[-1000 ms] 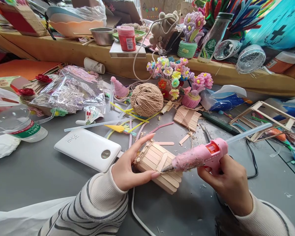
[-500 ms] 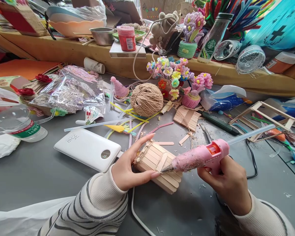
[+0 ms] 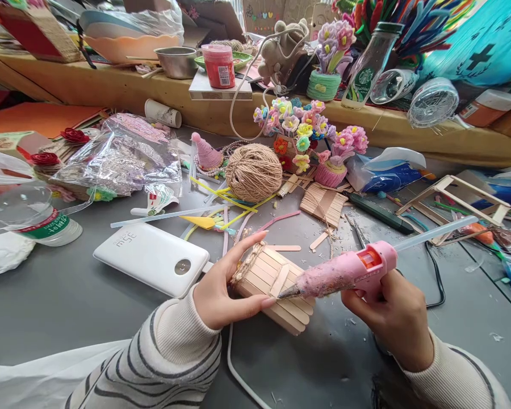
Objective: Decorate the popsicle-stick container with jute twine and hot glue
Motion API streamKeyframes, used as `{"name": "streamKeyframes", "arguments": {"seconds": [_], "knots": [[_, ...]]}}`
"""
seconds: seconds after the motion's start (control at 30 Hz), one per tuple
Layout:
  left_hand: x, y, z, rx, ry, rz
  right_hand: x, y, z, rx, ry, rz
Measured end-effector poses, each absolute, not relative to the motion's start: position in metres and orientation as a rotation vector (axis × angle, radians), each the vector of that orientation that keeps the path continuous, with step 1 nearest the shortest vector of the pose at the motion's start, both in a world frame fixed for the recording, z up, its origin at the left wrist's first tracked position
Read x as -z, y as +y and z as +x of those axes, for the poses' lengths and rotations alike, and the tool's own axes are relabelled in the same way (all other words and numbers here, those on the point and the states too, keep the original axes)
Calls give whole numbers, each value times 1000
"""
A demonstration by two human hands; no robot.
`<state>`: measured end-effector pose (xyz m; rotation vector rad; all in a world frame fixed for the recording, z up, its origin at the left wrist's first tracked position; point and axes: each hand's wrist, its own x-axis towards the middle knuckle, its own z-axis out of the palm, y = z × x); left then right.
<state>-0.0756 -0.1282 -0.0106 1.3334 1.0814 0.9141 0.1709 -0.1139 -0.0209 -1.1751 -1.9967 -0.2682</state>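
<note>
My left hand (image 3: 225, 289) grips a small box of popsicle sticks (image 3: 258, 275), thumb on its near side and fingers along the far side. Twine trims the box's left edge, and a short stick piece (image 3: 280, 280) lies crosswise on its upper face. In my right hand (image 3: 394, 318) is a pink glue gun (image 3: 344, 271), its barrel smeared with residue and a clear glue stick (image 3: 436, 233) jutting from the back. The metal nozzle meets the box beside the short piece, close to my left thumb. Whether glue is flowing, I cannot tell.
A white power bank (image 3: 153, 258) lies left of the box. Behind are a twine ball (image 3: 254, 172), a bundle of wooden sticks (image 3: 321, 204), scissors (image 3: 358, 233) and a dark green pen-like tool (image 3: 378, 213). A plastic bottle (image 3: 46, 224) lies far left; a white cable (image 3: 238, 369) runs in front.
</note>
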Motion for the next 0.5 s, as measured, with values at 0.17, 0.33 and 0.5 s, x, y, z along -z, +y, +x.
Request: {"name": "streamKeyframes", "arguments": {"seconds": [0.17, 0.33, 0.5], "knots": [[10, -128, -75, -923, 1062, 1321, 21, -115, 171, 276, -2009, -1169], [11, -128, -76, -919, 1076, 1321, 21, -114, 171, 274, -2019, -1167], [11, -128, -76, -911, 1093, 1335, 24, -115, 172, 284, -2017, -1188]]}}
